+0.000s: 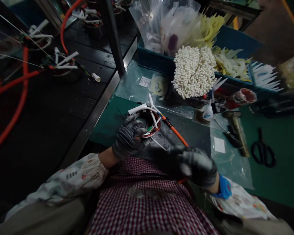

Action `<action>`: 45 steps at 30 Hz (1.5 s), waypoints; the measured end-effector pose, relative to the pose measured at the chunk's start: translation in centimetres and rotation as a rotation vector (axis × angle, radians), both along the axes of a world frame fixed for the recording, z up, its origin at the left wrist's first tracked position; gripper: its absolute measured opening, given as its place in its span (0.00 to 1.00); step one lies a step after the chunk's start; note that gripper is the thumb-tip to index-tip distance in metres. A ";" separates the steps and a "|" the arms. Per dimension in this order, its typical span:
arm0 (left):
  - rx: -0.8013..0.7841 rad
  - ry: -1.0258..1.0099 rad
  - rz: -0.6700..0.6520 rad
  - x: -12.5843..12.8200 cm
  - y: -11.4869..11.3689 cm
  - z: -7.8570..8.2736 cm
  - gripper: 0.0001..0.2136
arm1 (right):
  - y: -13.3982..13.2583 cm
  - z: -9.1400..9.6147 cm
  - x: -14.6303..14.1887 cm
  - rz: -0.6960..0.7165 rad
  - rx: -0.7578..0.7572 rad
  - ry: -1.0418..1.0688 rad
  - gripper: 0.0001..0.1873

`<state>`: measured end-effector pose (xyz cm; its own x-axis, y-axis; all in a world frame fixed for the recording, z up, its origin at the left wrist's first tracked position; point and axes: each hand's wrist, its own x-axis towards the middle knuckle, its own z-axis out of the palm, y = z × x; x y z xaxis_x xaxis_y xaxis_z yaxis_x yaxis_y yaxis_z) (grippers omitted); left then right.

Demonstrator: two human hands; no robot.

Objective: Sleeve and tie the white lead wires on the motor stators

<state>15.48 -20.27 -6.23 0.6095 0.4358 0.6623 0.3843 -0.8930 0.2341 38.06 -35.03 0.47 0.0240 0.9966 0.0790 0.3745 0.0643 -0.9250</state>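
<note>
Green matting covers the table (284,178), whose left side meets a silvery metal rail (104,99); beyond it lies a dark slatted surface (73,107) carrying other wired rings and red cables. Close to the near edge is a round ring wound with reddish-brown wire and topped with white sleeves (157,126); whether it rests on the table or is lifted, I cannot tell. The left hand (129,136), in a grey glove, curls its fingers round the ring's near-left rim and grips it. An orange cable (179,135) slants from the ring toward the right hand (196,164), gloved too and blurred; how far open it is, or what it holds, cannot be told. Dark grey sheeting (198,135) spreads between ring and hammer (236,130). Farther right, black-handled scissors (263,153) lie well apart from both hands, with green matting around them. Behind, a thick bundle of white-tipped strands (194,71) and a blue bin (155,61) bound the far side.
</note>
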 end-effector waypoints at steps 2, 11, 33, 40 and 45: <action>-0.006 -0.035 -0.019 0.2 0.0 0.2 0.08 | 0.6 -0.3 -0.7 0.090 0.030 -0.067 0.10; -0.054 -0.057 -0.045 0.4 0.2 0.7 0.05 | 9.7 0.0 -1.2 0.113 0.091 -0.454 0.15; 0.004 -0.105 -0.071 0.6 0.7 1.3 0.07 | 9.9 -0.2 0.4 0.258 0.003 0.151 0.06; -0.054 -0.071 -0.088 0.4 0.6 1.0 0.09 | 8.0 -1.5 0.6 0.280 -0.004 -0.095 0.14; -0.069 -0.092 -0.074 0.5 0.6 0.9 0.06 | 7.3 -1.6 0.4 0.514 0.248 -0.351 0.14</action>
